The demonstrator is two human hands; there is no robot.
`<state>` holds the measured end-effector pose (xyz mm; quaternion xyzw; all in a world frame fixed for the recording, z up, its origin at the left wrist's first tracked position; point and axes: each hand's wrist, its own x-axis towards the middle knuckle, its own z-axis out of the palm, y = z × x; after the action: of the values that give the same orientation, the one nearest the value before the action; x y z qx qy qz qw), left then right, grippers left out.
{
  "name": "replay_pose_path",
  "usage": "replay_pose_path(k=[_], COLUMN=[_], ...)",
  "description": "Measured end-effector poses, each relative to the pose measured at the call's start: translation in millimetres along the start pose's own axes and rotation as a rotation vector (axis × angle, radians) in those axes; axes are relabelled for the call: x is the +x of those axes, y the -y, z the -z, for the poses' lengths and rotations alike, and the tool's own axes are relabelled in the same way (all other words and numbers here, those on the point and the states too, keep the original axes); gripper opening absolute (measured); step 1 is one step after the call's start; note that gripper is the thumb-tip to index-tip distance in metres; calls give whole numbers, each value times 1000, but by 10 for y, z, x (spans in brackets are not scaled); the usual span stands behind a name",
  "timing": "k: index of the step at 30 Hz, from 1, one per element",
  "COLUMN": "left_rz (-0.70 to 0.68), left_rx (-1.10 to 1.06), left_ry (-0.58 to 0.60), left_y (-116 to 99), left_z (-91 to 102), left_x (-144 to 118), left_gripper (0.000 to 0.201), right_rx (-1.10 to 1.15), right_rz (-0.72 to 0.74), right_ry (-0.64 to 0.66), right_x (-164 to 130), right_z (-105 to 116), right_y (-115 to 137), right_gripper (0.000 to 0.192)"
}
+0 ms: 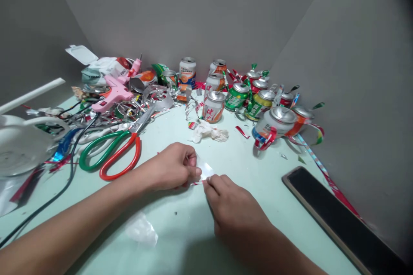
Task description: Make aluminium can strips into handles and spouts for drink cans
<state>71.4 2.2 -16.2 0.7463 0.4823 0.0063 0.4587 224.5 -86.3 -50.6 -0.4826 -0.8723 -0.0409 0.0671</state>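
My left hand (pixel 174 166) is closed above the table, thumb against curled fingers. My right hand (pixel 237 206) pinches close beside it, fingertips almost meeting the left ones. Between them shows a thin red-and-white strip (pixel 196 183), mostly covered by the fingers. Just behind the fingertips is a shiny, whitish, film-like piece (pixel 206 167); whether a hand grips it is hidden. Beyond the hands lies a crumpled white tissue (pixel 209 132), with a small white can-made pot (pixel 214 107) behind it. Scissors (pixel 119 154) with one green and one red handle rest left of my left hand.
A pink glue gun (pixel 116 92) sits among metal scraps at left, its cord running forward. A white cup-like container (pixel 22 146) stands far left. Several cut drink cans, including a handled one (pixel 274 122), stand at the back right. A phone (pixel 342 219) lies at right.
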Motion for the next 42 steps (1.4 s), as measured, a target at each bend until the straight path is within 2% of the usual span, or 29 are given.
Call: replay_pose_path(k=[2,5,14,20,24,28,31,33,42], left_rz=[-13,-4,37,-93,-181,-285,-397,-443,-495], left_rx=[0,228,579,597,646,765,812,856,959], left_ry=[-59,-168,-123,-131,-149,-83,-26,-40,-89], left_y=[-4,-11,-75,-17,-29,-99,-86,-45,-7], left_z=[-15,-88,-159,-169,-170,-190,-233,-268,-247], left_x=[-27,-28,11,-10,-107,-209,-214,-188,-128], left_gripper=[15,16,16,13,12,14,21,21,24], right_rx=[-8,8,5,111,139,244,307,347,416], right_rz=[0,-1,11,-64,-23,-36,-39,-37,-54], right_ry=[29,9,-266,-178,-123,-46,-56,-77,-175], right_x=[8,10,-6,43,22,-1,-1,3,9], right_z=[-6,-29,-69,-50,-54,-54,-68,-81,-72], right_y=[8,14,-4,-82,-160,-197,-207,-210,-225], right_gripper=[31,30,23,21,25,28,23,22,26])
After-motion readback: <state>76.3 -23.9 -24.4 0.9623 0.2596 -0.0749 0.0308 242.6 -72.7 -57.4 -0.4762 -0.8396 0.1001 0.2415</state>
